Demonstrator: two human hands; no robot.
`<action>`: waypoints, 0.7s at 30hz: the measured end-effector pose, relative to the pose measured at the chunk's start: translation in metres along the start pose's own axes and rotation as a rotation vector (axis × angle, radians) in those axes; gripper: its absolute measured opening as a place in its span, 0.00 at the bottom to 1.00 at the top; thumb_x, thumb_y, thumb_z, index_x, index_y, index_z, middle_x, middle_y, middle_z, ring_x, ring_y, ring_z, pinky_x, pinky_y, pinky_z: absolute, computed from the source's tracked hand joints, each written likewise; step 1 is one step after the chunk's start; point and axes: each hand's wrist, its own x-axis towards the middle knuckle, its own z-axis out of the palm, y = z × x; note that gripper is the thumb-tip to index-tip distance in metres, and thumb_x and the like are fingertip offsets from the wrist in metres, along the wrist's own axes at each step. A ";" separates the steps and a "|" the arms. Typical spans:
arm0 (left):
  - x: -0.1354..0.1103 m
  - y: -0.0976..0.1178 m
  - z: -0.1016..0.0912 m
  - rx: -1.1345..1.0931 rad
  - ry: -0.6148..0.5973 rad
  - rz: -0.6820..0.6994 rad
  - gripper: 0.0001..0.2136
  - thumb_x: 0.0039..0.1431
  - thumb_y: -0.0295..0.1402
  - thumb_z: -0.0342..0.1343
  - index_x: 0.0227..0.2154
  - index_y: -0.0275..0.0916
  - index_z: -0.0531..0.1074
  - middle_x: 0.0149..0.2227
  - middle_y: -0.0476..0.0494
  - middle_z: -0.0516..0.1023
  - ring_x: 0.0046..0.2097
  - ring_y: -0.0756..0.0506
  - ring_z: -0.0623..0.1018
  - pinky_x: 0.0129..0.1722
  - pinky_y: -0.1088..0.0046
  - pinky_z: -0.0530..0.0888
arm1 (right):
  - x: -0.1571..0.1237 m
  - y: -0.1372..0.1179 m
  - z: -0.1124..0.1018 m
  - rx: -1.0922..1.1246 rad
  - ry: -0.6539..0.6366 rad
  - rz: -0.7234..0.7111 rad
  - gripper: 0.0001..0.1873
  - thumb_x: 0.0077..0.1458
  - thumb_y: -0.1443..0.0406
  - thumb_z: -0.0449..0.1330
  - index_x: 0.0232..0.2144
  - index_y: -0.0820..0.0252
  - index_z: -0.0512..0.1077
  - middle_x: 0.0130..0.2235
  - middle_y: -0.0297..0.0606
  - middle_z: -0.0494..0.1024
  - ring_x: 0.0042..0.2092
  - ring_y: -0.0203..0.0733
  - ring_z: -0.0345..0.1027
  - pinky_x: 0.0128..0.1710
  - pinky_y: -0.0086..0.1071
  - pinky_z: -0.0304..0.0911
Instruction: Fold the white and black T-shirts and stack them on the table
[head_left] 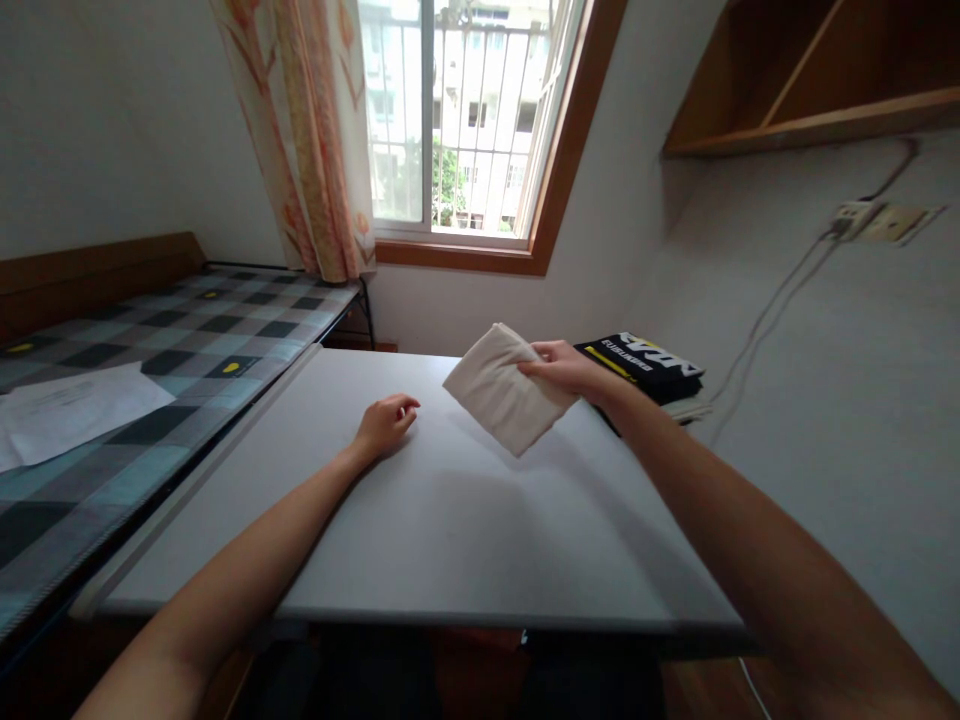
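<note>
My right hand [564, 368] grips a folded cream cloth [501, 400] by its right edge and holds it tilted a little above the white table [450, 530]. My left hand [385, 422] rests on the tabletop to the left of the cloth, fingers loosely curled, nothing in it. A folded black garment with white and yellow lettering [643, 364] lies on the table's far right corner, just behind my right hand.
A bed with a checked blue-grey cover [187, 340] runs along the table's left side, with a white sheet of paper [67, 408] on it. A window and a patterned curtain [311, 140] lie ahead. A wall with a socket and cable [855, 218] is at the right.
</note>
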 end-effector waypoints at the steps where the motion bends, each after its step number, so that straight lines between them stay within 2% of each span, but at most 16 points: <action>1: 0.000 -0.001 0.002 0.011 -0.034 -0.005 0.11 0.56 0.32 0.49 0.35 0.41 0.77 0.29 0.49 0.77 0.28 0.48 0.73 0.33 0.72 0.69 | 0.000 -0.004 -0.023 -0.017 -0.021 0.072 0.14 0.54 0.64 0.60 0.42 0.64 0.75 0.37 0.42 0.80 0.33 0.43 0.72 0.33 0.33 0.66; 3: 0.000 0.000 0.004 0.029 -0.063 0.009 0.11 0.56 0.33 0.50 0.35 0.41 0.77 0.30 0.49 0.78 0.29 0.49 0.73 0.34 0.72 0.69 | -0.002 -0.011 -0.068 -0.153 0.082 0.170 0.15 0.53 0.66 0.61 0.43 0.66 0.75 0.38 0.45 0.79 0.33 0.43 0.71 0.35 0.35 0.65; 4: 0.000 0.000 0.004 0.031 -0.067 0.021 0.11 0.56 0.33 0.49 0.36 0.41 0.77 0.30 0.49 0.78 0.29 0.49 0.74 0.34 0.72 0.69 | -0.003 -0.014 -0.089 -0.258 0.177 0.179 0.15 0.54 0.68 0.60 0.45 0.67 0.74 0.38 0.46 0.79 0.35 0.43 0.71 0.37 0.37 0.64; 7: -0.002 0.003 0.004 0.031 -0.078 0.067 0.12 0.57 0.33 0.49 0.36 0.41 0.77 0.31 0.49 0.79 0.28 0.50 0.73 0.33 0.73 0.69 | -0.004 -0.015 -0.136 -0.652 0.590 0.200 0.16 0.58 0.66 0.59 0.48 0.66 0.73 0.43 0.54 0.75 0.46 0.52 0.67 0.44 0.50 0.59; 9: -0.002 0.004 0.003 0.045 -0.088 0.088 0.12 0.57 0.33 0.49 0.36 0.41 0.77 0.30 0.49 0.79 0.28 0.49 0.74 0.32 0.73 0.70 | -0.001 -0.001 -0.149 -0.764 0.802 0.165 0.20 0.64 0.61 0.50 0.54 0.63 0.70 0.47 0.59 0.72 0.51 0.58 0.62 0.46 0.57 0.55; 11: -0.001 0.004 0.003 0.062 -0.100 0.095 0.12 0.57 0.33 0.49 0.36 0.41 0.78 0.30 0.49 0.79 0.27 0.49 0.74 0.33 0.73 0.70 | 0.006 0.026 -0.146 -0.826 0.901 0.098 0.26 0.67 0.60 0.37 0.58 0.62 0.67 0.51 0.62 0.68 0.54 0.61 0.56 0.48 0.61 0.50; 12: -0.001 0.004 0.004 0.066 -0.106 0.093 0.11 0.57 0.33 0.49 0.35 0.41 0.78 0.30 0.49 0.79 0.27 0.49 0.74 0.33 0.73 0.70 | 0.010 0.042 -0.139 -0.858 0.892 0.104 0.29 0.67 0.61 0.34 0.59 0.62 0.65 0.53 0.62 0.66 0.56 0.62 0.54 0.50 0.61 0.48; 13: 0.000 0.003 0.004 0.068 -0.111 0.088 0.11 0.57 0.33 0.49 0.35 0.41 0.78 0.30 0.48 0.79 0.28 0.49 0.74 0.33 0.72 0.70 | 0.014 0.060 -0.128 -0.889 0.804 0.172 0.29 0.66 0.63 0.33 0.59 0.63 0.64 0.55 0.61 0.66 0.57 0.63 0.52 0.50 0.61 0.48; 14: 0.001 0.002 0.004 0.067 -0.117 0.083 0.11 0.57 0.32 0.49 0.35 0.40 0.78 0.30 0.48 0.79 0.28 0.49 0.74 0.33 0.72 0.70 | 0.018 0.077 -0.116 -0.909 0.676 0.286 0.29 0.66 0.64 0.34 0.59 0.63 0.65 0.56 0.60 0.65 0.58 0.63 0.52 0.51 0.59 0.48; 16: 0.002 -0.001 0.005 0.061 -0.132 0.077 0.11 0.56 0.32 0.50 0.35 0.40 0.78 0.30 0.48 0.79 0.28 0.49 0.74 0.33 0.72 0.70 | 0.023 0.108 -0.089 -0.885 0.520 0.361 0.25 0.64 0.60 0.43 0.54 0.63 0.70 0.54 0.60 0.68 0.55 0.64 0.58 0.50 0.58 0.51; 17: 0.003 -0.002 0.006 0.058 -0.143 0.078 0.11 0.55 0.31 0.50 0.35 0.40 0.78 0.30 0.48 0.79 0.29 0.48 0.75 0.33 0.72 0.70 | 0.025 0.120 -0.077 -0.916 0.451 0.404 0.26 0.63 0.58 0.44 0.57 0.63 0.67 0.56 0.60 0.66 0.56 0.65 0.57 0.51 0.58 0.50; 19: 0.004 -0.003 0.007 0.056 -0.163 0.080 0.11 0.55 0.31 0.50 0.35 0.41 0.78 0.30 0.48 0.79 0.30 0.48 0.75 0.33 0.73 0.70 | 0.027 0.135 -0.062 -0.994 0.434 0.440 0.27 0.62 0.61 0.43 0.61 0.63 0.63 0.60 0.59 0.62 0.59 0.64 0.55 0.53 0.58 0.48; 21: 0.004 -0.004 0.007 0.058 -0.173 0.079 0.11 0.55 0.31 0.50 0.36 0.41 0.78 0.30 0.48 0.79 0.30 0.48 0.75 0.33 0.73 0.70 | 0.027 0.139 -0.057 -1.042 0.435 0.446 0.28 0.61 0.64 0.43 0.62 0.62 0.60 0.61 0.58 0.61 0.60 0.64 0.54 0.54 0.57 0.48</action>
